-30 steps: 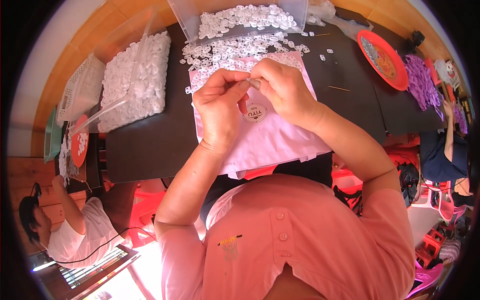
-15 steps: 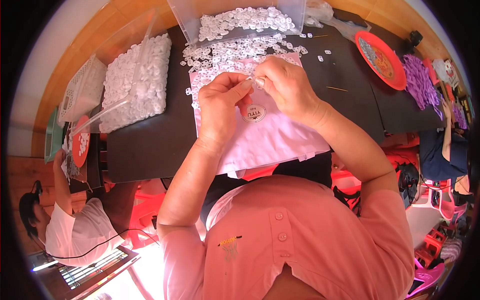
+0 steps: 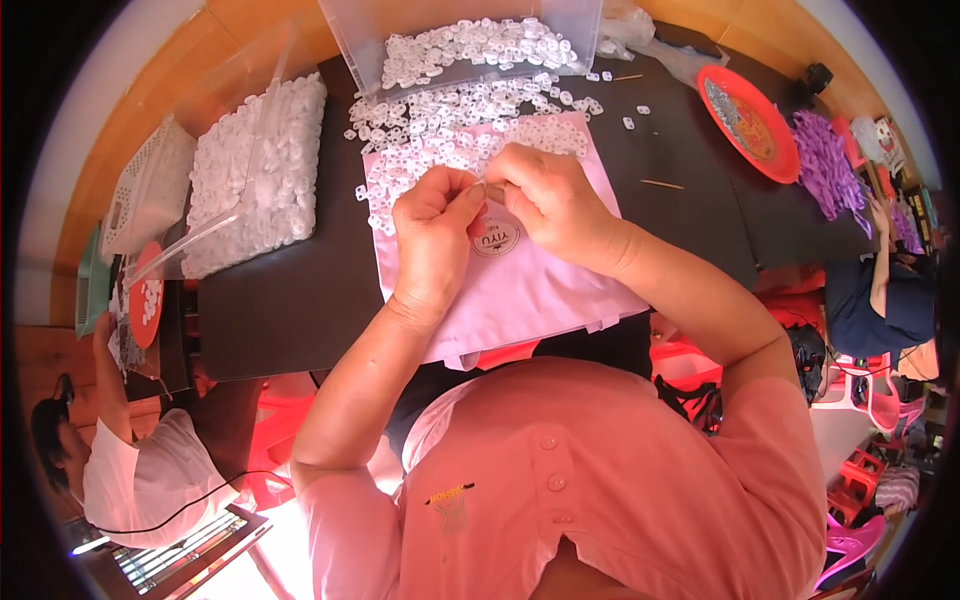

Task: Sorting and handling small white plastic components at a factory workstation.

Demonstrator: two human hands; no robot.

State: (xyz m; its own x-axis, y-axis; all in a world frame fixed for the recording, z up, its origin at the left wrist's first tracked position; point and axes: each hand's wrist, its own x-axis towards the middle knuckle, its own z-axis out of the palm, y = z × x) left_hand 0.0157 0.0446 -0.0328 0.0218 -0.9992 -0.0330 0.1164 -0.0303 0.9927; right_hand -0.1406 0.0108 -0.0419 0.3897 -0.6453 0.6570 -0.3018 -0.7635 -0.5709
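Note:
My left hand point(image 3: 432, 222) and my right hand point(image 3: 560, 205) meet above a pink cloth bag point(image 3: 540, 295) spread at the table's near edge. Both are closed, thumbs and fingertips pinched together. Whatever lies between the fingertips is too small and too covered to name. A round printed mark point(image 3: 496, 239) on the bag shows just below the fingers. Small white plastic pieces with holes point(image 3: 415, 160) lie scattered over the bag's far part, beyond my hands.
A clear plastic box point(image 3: 352, 40) of white pieces stands at the back. Another bin of white pieces point(image 3: 255, 170) is at left. Toward the right are a thin stick point(image 3: 662, 184), a red tray point(image 3: 785, 145) and purple strips point(image 3: 828, 160). People sit at both sides.
Both hands have come slightly nearer to me over the bag, still pinched together. The whole view has shifted a little.

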